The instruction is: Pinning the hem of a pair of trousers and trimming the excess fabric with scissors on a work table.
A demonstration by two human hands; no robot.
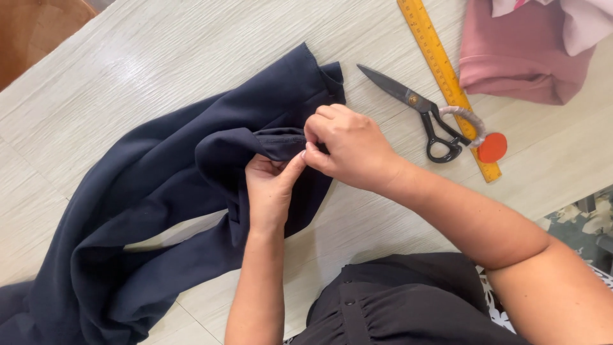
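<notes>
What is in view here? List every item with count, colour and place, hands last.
navy fabric: one, dark blue, spread across the table's left and middle
scissors: one, black, right of the fabric
ruler: one, yellow, beside the scissors
round disc: one, orange-red, by the scissors' handles
pink cloth: one folded piece, top right
table: one, pale wood grain
left hand: one, fingers pinching the fabric's folded edge
right hand: one, pinching the same edge

We see bright, even daylight over the pale table, soft short shadows under the scissors and dark cloth, no glare, sharp focus throughout, slight softness at the corners
</notes>
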